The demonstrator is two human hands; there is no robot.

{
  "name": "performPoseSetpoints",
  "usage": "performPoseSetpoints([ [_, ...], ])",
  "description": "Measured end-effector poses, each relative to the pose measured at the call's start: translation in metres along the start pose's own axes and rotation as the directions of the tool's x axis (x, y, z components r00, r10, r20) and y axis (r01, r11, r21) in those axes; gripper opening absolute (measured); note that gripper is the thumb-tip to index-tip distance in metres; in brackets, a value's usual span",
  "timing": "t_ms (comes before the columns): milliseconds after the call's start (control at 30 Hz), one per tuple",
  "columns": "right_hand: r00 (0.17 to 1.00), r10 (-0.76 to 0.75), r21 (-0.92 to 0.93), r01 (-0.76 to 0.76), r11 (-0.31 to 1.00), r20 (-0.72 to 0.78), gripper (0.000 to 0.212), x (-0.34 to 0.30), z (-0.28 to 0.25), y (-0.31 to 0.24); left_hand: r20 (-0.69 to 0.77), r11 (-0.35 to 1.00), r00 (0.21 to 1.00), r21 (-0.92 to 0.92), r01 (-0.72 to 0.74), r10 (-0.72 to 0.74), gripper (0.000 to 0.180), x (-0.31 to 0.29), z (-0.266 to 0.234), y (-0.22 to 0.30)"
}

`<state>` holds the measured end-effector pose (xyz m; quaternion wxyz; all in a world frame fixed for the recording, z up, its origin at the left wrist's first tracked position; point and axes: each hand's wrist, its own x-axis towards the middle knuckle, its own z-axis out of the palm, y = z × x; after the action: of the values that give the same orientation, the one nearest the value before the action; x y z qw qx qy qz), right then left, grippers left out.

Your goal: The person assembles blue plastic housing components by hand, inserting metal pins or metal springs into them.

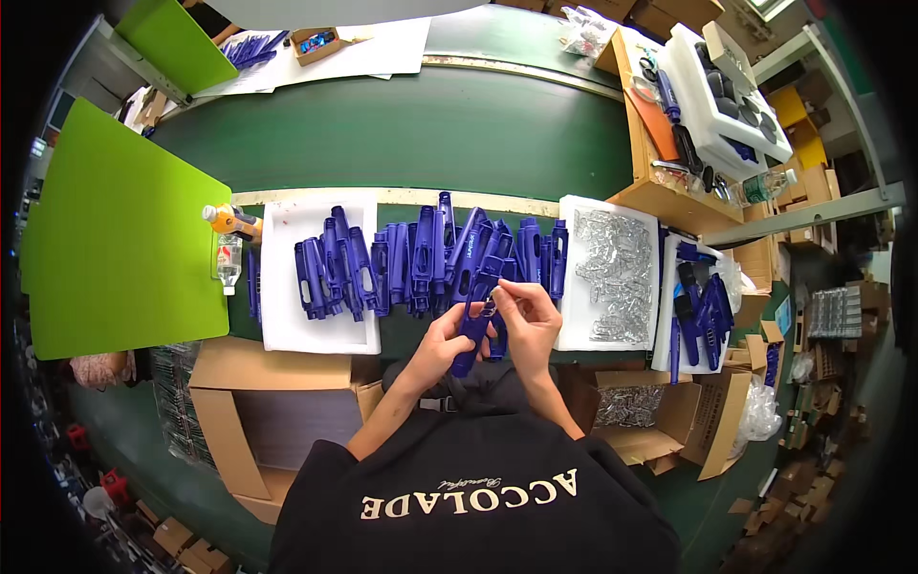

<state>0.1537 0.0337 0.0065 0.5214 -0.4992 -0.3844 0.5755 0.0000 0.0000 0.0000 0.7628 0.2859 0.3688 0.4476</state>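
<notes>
One blue housing [466,361], just below the centre of the frame: hollow, presumably light, stiff plastic, smooth enough to slip a little; best held by its solid side walls, clear of the opening. Long axis runs up the frame with a slight lean to the right, one end towards the lower edge. Left hand [440,346]: closed around the housing. Right hand [532,323]: thumb and fingertip pinched on a small shiny part [489,307], probably delicate, at the housing's upper portion.
</notes>
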Motion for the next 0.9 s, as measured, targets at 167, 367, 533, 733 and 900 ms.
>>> performPoseSetpoints([
  [167, 0.918, -0.395, -0.391, 0.355, 0.849, -0.025, 0.012, 0.007, 0.001, 0.000, -0.028, 1.000, 0.999, 0.007, -0.026, 0.026, 0.032, 0.009, 0.015, 0.000],
  [367, 0.872, -0.476, -0.439, 0.473, 0.764, 0.111, 0.012, 0.004, 0.030, 0.000, -0.313, 0.953, 0.932, 0.290, -0.090, 0.183, 0.019, -0.010, 0.017, 0.010],
  [533, 0.924, -0.380, -0.381, 0.337, 0.861, -0.040, 0.022, 0.005, -0.005, 0.020, -0.239, 0.950, 0.943, 0.265, -0.165, 0.230, 0.019, 0.021, 0.026, -0.021],
  [733, 0.984, -0.169, -0.051, 0.172, 0.984, 0.062, 0.035, -0.009, 0.027, 0.017, -0.247, 0.958, 0.942, 0.232, -0.170, 0.227, 0.023, -0.002, 0.020, -0.014],
  [900, 0.987, -0.099, 0.061, 0.092, 0.994, 0.126, 0.039, -0.004, 0.030, 0.024, -0.268, 0.945, 0.928, 0.267, -0.188, 0.260, 0.024, -0.001, 0.026, -0.003],
])
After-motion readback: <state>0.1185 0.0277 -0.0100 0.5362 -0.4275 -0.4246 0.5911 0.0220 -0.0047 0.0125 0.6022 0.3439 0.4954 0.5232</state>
